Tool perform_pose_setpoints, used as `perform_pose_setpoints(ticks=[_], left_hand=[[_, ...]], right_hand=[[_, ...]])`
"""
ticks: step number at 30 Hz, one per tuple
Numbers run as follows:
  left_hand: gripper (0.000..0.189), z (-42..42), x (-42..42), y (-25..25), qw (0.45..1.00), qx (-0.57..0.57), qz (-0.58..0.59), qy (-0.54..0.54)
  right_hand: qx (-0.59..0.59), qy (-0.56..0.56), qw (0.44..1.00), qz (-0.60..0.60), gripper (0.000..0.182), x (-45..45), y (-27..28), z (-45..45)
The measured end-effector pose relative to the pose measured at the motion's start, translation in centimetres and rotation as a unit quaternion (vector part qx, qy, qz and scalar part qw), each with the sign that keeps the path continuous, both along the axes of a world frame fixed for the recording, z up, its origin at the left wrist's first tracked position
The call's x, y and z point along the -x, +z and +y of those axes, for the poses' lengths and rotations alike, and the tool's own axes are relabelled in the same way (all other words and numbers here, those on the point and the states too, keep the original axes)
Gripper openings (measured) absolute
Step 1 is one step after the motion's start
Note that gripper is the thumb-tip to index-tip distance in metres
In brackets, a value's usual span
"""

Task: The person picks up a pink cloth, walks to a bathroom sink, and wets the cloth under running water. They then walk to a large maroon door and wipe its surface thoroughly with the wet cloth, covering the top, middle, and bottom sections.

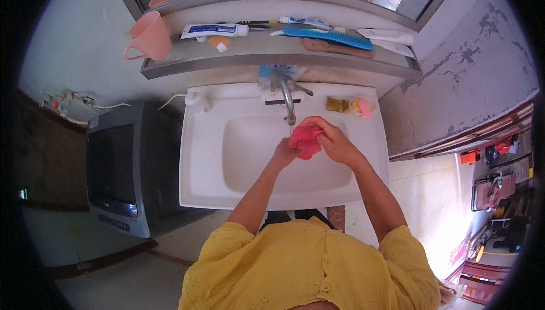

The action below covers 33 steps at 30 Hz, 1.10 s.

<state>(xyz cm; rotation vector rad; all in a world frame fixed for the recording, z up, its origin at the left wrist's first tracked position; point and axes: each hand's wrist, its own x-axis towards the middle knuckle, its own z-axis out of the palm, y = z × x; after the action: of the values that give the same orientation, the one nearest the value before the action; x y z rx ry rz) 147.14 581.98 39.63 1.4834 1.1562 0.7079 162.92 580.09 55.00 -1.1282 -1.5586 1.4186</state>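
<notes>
Both hands grip a bunched wet-looking red cloth [307, 143] over the basin of a white washbasin [245, 157]. From the left, my left hand [285, 153] holds the cloth's lower side, its fingers partly hidden behind the fabric. My right hand [334, 140] clasps the upper right part, thumb towards me. Just above the cloth is the spout of a curved metal faucet [288, 103]. A thin stream seems to fall from it onto the cloth, though this is hard to make out.
On the basin's back rim are a white bottle [197, 103], a sponge [337, 105] and a soap dish [362, 106]. The shelf above holds a pink mug [151, 35], toothpaste [214, 30] and a blue comb [328, 37]. A grey washing machine [149, 169] stands left.
</notes>
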Motion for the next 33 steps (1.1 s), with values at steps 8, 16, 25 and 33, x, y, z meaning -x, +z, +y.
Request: perform_pose_setpoints(ticks=[8,16,25,33], left_hand=[[0.041,0.7,1.4,3.4,0.982,0.055,-0.149,0.098],[0.041,-0.3,1.2,2.3,0.972,-0.206,-0.076,0.082],[0.047,0.5,2.5,2.6,0.866,0.211,-0.45,0.05],[0.028,4.1,-0.3,5.2,0.993,0.09,-0.021,0.078]], right_hand=[[0.153,-0.252,0.954,0.047,0.026,-8.1,-15.2,3.5],[0.321,-0.042,0.737,0.593,0.054,3.6,-13.2,-0.3],[0.451,0.045,0.789,0.414,0.026,4.3,-13.1,-1.0],[0.351,0.057,0.923,0.149,0.017,3.6,-9.3,1.4]])
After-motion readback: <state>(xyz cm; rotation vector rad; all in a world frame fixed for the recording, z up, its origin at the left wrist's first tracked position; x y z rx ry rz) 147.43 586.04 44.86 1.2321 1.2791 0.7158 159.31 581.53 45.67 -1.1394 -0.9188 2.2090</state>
